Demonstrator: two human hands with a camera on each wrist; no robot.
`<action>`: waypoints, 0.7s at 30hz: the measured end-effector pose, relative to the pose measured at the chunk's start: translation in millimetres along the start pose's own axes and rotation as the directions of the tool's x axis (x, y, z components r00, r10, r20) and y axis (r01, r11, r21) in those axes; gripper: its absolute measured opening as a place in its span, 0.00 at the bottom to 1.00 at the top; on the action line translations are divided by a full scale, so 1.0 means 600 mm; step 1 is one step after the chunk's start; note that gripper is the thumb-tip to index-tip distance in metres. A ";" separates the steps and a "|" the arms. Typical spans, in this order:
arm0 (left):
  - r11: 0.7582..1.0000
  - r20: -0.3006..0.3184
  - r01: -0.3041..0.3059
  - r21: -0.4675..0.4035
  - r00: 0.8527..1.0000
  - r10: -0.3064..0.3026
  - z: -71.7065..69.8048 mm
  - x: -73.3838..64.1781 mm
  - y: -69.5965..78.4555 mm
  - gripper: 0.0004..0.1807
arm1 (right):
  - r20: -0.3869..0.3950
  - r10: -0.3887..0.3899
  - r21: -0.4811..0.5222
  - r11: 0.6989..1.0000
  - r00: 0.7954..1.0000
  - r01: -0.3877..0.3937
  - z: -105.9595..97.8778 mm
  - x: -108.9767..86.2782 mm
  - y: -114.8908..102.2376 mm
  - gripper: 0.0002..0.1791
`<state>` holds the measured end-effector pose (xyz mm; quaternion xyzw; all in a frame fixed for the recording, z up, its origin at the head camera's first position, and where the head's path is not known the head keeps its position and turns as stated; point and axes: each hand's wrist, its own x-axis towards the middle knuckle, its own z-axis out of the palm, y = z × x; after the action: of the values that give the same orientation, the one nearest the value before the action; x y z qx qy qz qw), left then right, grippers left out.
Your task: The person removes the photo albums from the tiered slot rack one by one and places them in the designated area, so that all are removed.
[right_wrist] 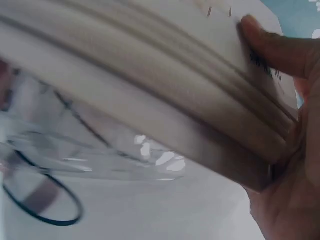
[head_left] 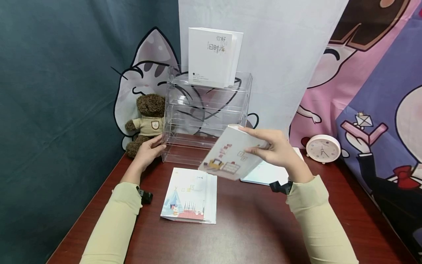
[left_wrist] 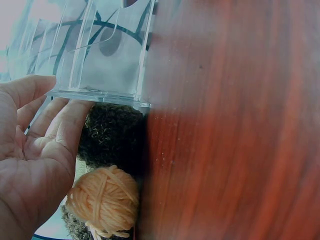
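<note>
Holding tilted white book (head_left: 228, 157) in right hand (head_left: 280, 150) above surface (head_left: 197, 244), just in front of clear rack (head_left: 207, 106), with long axis slanting down-left from grip, and pinching rack's left side with left hand (head_left: 147, 152).

The sleeves (head_left: 110, 225) are pale yellow-green — the wrist straps (head_left: 145, 197), black.

Upper white book (head_left: 211, 60) reads “你好”, with “日时” below it
</note>
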<state>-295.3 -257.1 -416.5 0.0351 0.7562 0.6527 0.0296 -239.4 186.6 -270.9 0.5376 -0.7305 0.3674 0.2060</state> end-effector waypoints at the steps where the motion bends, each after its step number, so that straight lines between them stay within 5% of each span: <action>1: 1.000 0.002 0.001 0.003 1.000 -0.001 0.000 0.000 0.000 0.35 | 0.013 0.052 0.051 0.997 0.999 -0.053 0.005 -0.012 0.004 0.36; 3: 1.000 0.005 0.003 0.006 1.000 -0.003 0.001 -0.001 0.002 0.35 | 0.046 0.174 0.140 0.974 0.984 -0.179 0.015 -0.037 0.011 0.35; 6: 1.000 0.010 0.001 0.002 1.000 -0.001 0.001 -0.001 0.004 0.35 | 0.092 0.347 0.215 0.908 0.934 -0.358 0.028 -0.072 0.022 0.33; 9: 1.000 0.005 -0.002 0.002 1.000 0.002 0.001 -0.002 0.006 0.35 | 0.118 0.446 0.247 0.852 0.887 -0.461 0.040 -0.100 0.033 0.31; 21: 1.000 0.000 0.001 0.013 1.000 -0.001 0.000 -0.002 0.006 0.35 | 0.261 0.557 0.346 0.708 0.788 -0.615 0.065 -0.149 0.067 0.34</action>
<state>-293.9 -257.0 -413.1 0.0350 0.7605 0.6477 0.0296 -243.4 219.7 -370.9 0.3319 -0.7806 0.5218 -0.0909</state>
